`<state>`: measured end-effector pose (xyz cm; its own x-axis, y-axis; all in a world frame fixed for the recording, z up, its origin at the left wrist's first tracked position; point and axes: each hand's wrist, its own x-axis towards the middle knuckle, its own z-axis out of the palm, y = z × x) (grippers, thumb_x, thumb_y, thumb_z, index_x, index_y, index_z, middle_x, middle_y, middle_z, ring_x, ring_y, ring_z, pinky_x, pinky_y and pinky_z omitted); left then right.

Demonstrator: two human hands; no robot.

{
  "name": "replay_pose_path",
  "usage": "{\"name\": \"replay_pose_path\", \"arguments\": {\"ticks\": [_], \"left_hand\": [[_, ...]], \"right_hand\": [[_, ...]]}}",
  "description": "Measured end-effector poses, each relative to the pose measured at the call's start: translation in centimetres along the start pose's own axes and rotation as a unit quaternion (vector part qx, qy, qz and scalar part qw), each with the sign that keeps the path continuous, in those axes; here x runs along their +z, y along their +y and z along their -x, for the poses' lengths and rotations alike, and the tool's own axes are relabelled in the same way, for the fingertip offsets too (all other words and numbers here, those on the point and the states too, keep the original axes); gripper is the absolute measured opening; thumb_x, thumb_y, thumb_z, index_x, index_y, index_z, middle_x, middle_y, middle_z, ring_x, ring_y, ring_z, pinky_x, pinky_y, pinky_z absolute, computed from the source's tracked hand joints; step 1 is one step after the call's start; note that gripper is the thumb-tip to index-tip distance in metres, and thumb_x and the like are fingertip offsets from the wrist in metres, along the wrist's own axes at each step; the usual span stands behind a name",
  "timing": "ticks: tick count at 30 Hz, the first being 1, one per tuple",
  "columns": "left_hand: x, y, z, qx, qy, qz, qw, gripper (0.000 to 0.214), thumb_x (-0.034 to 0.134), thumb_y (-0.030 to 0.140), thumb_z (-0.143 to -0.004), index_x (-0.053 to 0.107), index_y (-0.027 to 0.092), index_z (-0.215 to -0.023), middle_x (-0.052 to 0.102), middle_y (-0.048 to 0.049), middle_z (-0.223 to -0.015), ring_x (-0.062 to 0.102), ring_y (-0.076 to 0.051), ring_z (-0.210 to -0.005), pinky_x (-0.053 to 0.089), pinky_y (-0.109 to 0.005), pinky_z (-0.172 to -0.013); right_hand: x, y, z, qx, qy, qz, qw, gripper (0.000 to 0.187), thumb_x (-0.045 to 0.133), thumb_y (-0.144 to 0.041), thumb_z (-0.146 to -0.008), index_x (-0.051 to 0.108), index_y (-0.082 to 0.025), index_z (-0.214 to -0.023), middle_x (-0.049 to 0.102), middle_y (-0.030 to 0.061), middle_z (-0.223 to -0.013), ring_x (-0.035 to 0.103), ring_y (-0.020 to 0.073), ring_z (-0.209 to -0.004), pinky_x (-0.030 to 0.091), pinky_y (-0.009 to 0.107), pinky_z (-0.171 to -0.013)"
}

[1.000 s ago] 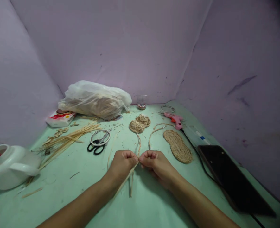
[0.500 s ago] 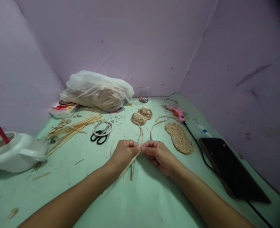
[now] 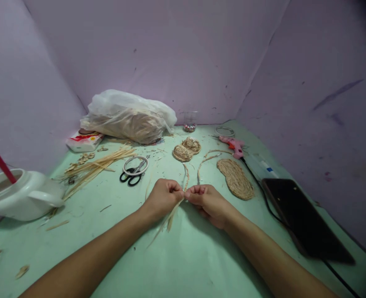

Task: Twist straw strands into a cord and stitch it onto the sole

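My left hand [image 3: 166,194] and my right hand [image 3: 206,200] meet fingertip to fingertip at the middle of the table, both closed in a pinch. Between them they grip a thin straw braid [image 3: 186,176], whose plaited part runs away from me. Loose straw ends [image 3: 171,219] hang toward me from under my left hand. Another length of braid [image 3: 199,167] curves on the table just beyond my right hand. Farther back lies a coiled braided straw piece [image 3: 186,150] with two rounded lobes. A larger flat woven straw sole shape [image 3: 236,179] rests to the right.
Scissors [image 3: 131,178] with a white ring [image 3: 135,159] over them lie left, beside loose straw strips [image 3: 100,163]. A white pot [image 3: 37,198], plastic bag [image 3: 130,118], bead jar [image 3: 189,124], pink glue gun [image 3: 233,145] with black cord, and dark phone [image 3: 307,219] surround the work area.
The loose straw ends below my left hand have shifted and now hang closer together. Both hands keep their pinch in nearly the same place, and the view has moved slightly.
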<state>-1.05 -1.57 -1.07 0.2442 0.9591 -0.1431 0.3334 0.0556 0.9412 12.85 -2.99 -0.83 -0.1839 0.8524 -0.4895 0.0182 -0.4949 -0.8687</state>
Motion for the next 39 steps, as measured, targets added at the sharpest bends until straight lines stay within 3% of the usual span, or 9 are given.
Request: {"name": "replay_pose_path", "arguments": {"ticks": [14, 17, 22, 26, 31, 33, 35, 37, 39], "left_hand": [[-0.6, 0.7, 0.1, 0.065, -0.041, -0.147, 0.986, 0.016, 0.047, 0.021, -0.064, 0.061, 0.014, -0.058, 0.049, 0.001, -0.05, 0.041, -0.011, -0.051, 0.03, -0.021, -0.049], [-0.5, 1.2, 0.5, 0.051, -0.009, -0.214, 0.975, 0.016, 0.049, 0.021, -0.064, 0.062, 0.015, -0.057, 0.052, -0.0011, -0.05, 0.044, -0.013, -0.05, 0.028, -0.023, -0.049], [0.4, 2.4, 2.4, 0.07, 0.073, -0.358, 0.928, 0.018, 0.048, 0.023, -0.068, 0.062, 0.018, -0.058, 0.055, -0.0045, -0.05, 0.046, -0.015, -0.048, 0.024, -0.025, -0.049], [1.7, 2.6, 4.0, 0.117, 0.048, -0.483, 0.867, 0.023, 0.042, 0.015, -0.071, 0.063, 0.014, -0.079, 0.06, -0.0094, -0.062, 0.053, -0.019, -0.054, 0.03, -0.028, -0.051], [2.9, 1.3, 5.0, 0.209, -0.017, -0.524, 0.826, 0.033, 0.035, 0.007, -0.072, 0.06, 0.008, -0.093, 0.062, -0.0169, -0.075, 0.057, -0.024, -0.065, 0.037, -0.031, -0.053], [2.8, 1.3, 5.0, 0.226, -0.041, -0.494, 0.839, 0.029, 0.038, 0.01, -0.071, 0.062, 0.009, -0.087, 0.063, -0.0161, -0.076, 0.057, -0.023, -0.064, 0.038, -0.031, -0.054], [2.0, 1.9, 4.5, 0.216, -0.005, -0.418, 0.882, 0.022, 0.042, 0.016, -0.072, 0.063, 0.013, -0.077, 0.063, -0.0123, -0.071, 0.056, -0.02, -0.061, 0.039, -0.03, -0.056], [0.9, 2.9, 3.6, 0.165, 0.095, -0.302, 0.934, 0.02, 0.044, 0.021, -0.074, 0.062, 0.015, -0.069, 0.063, -0.0082, -0.066, 0.054, -0.017, -0.058, 0.039, -0.029, -0.058], [-0.3, 3.8, 2.6, 0.037, 0.148, -0.157, 0.976, 0.013, 0.052, 0.021, -0.068, 0.062, 0.015, -0.071, 0.063, -0.0057, -0.064, 0.05, -0.012, -0.049, 0.037, -0.025, -0.051]], "right_hand": [[0.1, 0.5, -0.4, -0.054, 0.062, 0.104, 0.991, 0.015, 0.06, -0.023, -0.059, 0.05, -0.016, -0.051, 0.034, -0.0086, -0.036, 0.022, 0.0033, -0.035, 0.013, 0.021, -0.037], [0.2, 1.1, -0.8, -0.072, 0.083, 0.097, 0.989, 0.015, 0.059, -0.023, -0.057, 0.048, -0.016, -0.051, 0.036, -0.0077, -0.038, 0.025, 0.0044, -0.037, 0.015, 0.021, -0.039], [0.6, 0.8, -0.4, -0.075, 0.088, 0.025, 0.993, 0.007, 0.054, -0.021, -0.058, 0.05, -0.016, -0.055, 0.044, -0.005, -0.043, 0.033, 0.0062, -0.04, 0.02, 0.021, -0.041], [0.9, 0.3, 0.2, -0.06, 0.077, -0.038, 0.995, 0.004, 0.053, -0.016, -0.055, 0.05, -0.015, -0.056, 0.045, -0.005, -0.044, 0.031, 0.0049, -0.039, 0.018, 0.021, -0.041], [1.1, 0.4, 0.3, -0.054, 0.07, -0.1, 0.991, 0.01, 0.057, -0.019, -0.055, 0.048, -0.016, -0.056, 0.047, -0.0042, -0.046, 0.033, 0.0055, -0.041, 0.022, 0.021, -0.041], [1.0, 0.4, 0.3, -0.053, 0.045, -0.129, 0.989, 0.01, 0.056, -0.018, -0.055, 0.047, -0.016, -0.056, 0.049, -0.0037, -0.048, 0.033, 0.005, -0.04, 0.022, 0.02, -0.04], [0.9, 0.3, 0.3, -0.038, 0.018, -0.153, 0.987, 0.009, 0.055, -0.016, -0.055, 0.045, -0.017, -0.056, 0.044, -0.0062, -0.044, 0.027, 0.0035, -0.037, 0.016, 0.019, -0.037], [0.7, 0.1, 0.4, -0.019, -0.012, -0.171, 0.985, 0.01, 0.054, -0.015, -0.055, 0.045, -0.017, -0.056, 0.039, -0.0082, -0.043, 0.02, 0.002, -0.034, 0.009, 0.019, -0.036], [0.5, -0.1, 0.5, -0.012, -0.038, -0.178, 0.983, 0.01, 0.054, -0.015, -0.056, 0.044, -0.016, -0.056, 0.04, -0.0079, -0.045, 0.015, 0.0009, -0.033, 0.005, 0.019, -0.036]]}}
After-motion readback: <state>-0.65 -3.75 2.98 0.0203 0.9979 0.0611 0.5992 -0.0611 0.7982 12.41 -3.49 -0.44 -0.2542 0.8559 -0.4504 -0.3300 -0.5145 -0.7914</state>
